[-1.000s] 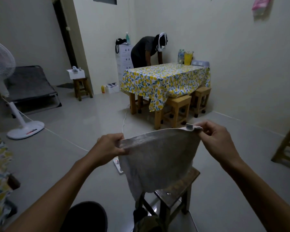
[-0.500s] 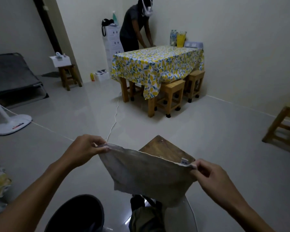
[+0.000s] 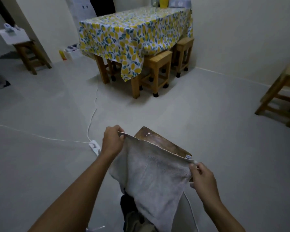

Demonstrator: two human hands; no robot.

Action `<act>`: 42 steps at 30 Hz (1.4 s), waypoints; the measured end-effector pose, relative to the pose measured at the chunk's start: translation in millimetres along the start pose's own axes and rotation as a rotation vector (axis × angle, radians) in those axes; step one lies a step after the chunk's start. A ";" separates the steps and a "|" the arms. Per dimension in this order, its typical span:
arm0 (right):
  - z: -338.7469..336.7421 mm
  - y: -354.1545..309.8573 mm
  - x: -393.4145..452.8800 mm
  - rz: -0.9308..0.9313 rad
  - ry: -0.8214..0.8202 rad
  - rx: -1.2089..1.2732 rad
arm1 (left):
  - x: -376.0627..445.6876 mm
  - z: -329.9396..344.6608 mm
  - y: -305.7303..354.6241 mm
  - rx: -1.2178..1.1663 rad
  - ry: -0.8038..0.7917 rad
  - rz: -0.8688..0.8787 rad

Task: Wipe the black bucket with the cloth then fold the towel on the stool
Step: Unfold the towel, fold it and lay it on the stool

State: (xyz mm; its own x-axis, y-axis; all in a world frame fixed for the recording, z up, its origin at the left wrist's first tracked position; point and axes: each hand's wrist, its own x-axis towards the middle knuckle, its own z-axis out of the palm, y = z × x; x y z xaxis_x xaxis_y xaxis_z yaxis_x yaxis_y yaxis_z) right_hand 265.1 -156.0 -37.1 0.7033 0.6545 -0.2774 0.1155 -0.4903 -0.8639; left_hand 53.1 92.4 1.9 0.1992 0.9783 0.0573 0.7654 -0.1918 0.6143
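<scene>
A pale grey towel [image 3: 155,180] hangs spread between my two hands, over the near part of a dark wooden stool [image 3: 159,141]. My left hand [image 3: 112,141] pinches the towel's far left corner. My right hand [image 3: 202,177] pinches the right corner, beside a small label. The towel's lower end droops down toward my legs and hides most of the stool's seat. The black bucket is out of view.
A white power strip [image 3: 95,146] with its cable [image 3: 92,114] lies on the floor left of the stool. A table with a lemon-print cloth [image 3: 132,30] and wooden stools [image 3: 159,71] stands ahead. Another wooden stool [image 3: 282,94] is at the right.
My head has tilted down and the towel has come lower over the stool's seat. The black bucket at the bottom left has left the view. Both hands keep their grip on the corners.
</scene>
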 end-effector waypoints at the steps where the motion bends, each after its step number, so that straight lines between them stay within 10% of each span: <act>1: 5.2 8.0 12.8 0.030 0.043 0.005 | 7.9 18.4 -0.3 -0.017 -0.012 -0.004; 20: 39.2 32.0 86.2 0.283 0.283 0.049 | 78.2 137.8 18.7 -0.116 -0.160 0.010; 24: 55.6 24.4 61.0 -0.253 0.507 -0.375 | 50.1 122.7 1.5 0.179 -0.011 0.282; 26: 80.4 20.2 53.2 -0.546 0.391 -0.582 | 17.9 114.2 -9.4 0.279 -0.009 0.481; 29: 115.1 21.4 53.7 -0.506 0.166 -0.799 | -27.7 102.9 -44.0 0.399 -0.205 0.672; 42: 129.2 29.2 55.4 -0.405 0.141 -0.917 | -49.6 41.2 -124.2 0.502 -0.328 0.464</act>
State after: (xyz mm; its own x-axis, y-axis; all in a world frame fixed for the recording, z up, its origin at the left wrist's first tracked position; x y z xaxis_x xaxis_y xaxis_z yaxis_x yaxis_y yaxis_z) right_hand 216.8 -59.7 -132.1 0.5614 0.8247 0.0684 0.8163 -0.5383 -0.2093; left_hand -26.6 64.4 -109.7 0.6804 0.7301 -0.0630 0.7298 -0.6674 0.1479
